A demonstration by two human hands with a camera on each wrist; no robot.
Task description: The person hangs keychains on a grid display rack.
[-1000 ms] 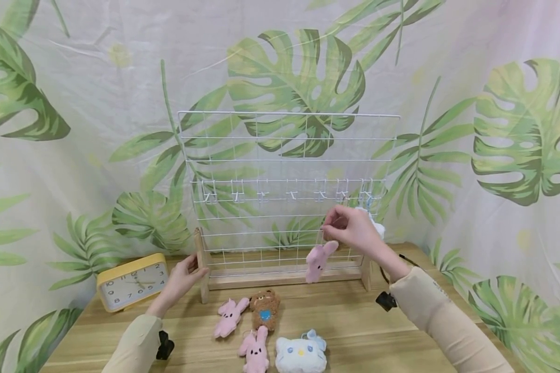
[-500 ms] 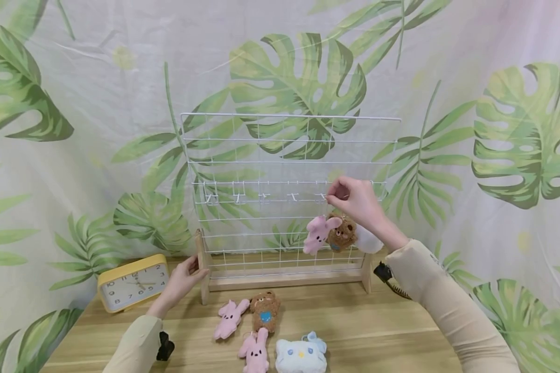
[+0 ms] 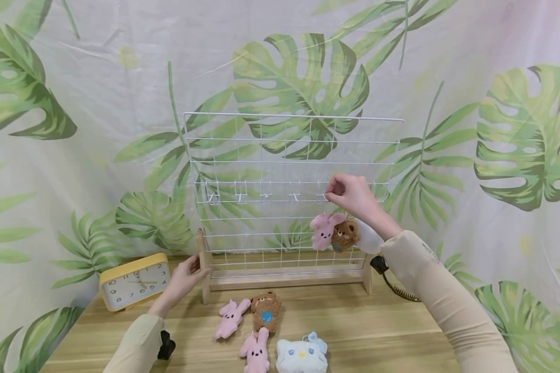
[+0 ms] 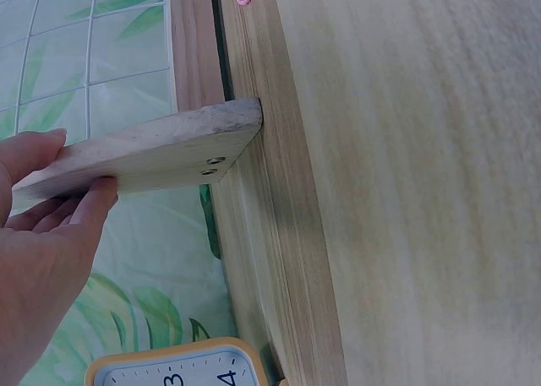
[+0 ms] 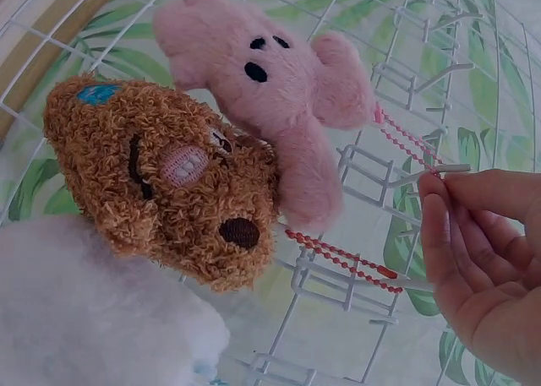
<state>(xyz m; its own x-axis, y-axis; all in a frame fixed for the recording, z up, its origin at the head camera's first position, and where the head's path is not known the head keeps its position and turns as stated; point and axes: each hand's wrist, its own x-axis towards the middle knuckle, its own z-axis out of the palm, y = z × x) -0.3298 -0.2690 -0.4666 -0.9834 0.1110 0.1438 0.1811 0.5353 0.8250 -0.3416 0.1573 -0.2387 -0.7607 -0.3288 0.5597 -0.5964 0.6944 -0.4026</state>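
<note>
In the right wrist view, my right hand [image 5: 486, 251] pinches the pink bead chain [image 5: 407, 141] of a plush rabbit [image 5: 245, 61] between thumb and forefinger, at the tip of a white hook [image 5: 456, 168]. The rabbit dangles in front of the white wire grid [image 3: 280, 163]. Close beside it a brown plush bear [image 5: 161, 179] hangs by a red bead chain from another hook. A white plush [image 5: 93, 310] hangs further right, partly hidden by my hand and arm in the head view. My left hand [image 3: 186, 277] grips the grid's left wooden post [image 4: 169, 149], thumb and fingers on opposite sides.
On the table [image 3: 364, 331] lie two pink plush rabbits [image 3: 230, 318], a brown bear [image 3: 265, 312] and a white-and-blue cat plush [image 3: 302, 355]. A yellow clock [image 3: 134, 282] stands left of the rack. More hooks [image 3: 266, 196] line the grid leftward. A black cable [image 3: 399, 292] lies under my right arm.
My right hand has risen with the pink rabbit up to the hook row, then stayed there. The hanging bear came into sight below it. My left hand keeps its grip on the post.
</note>
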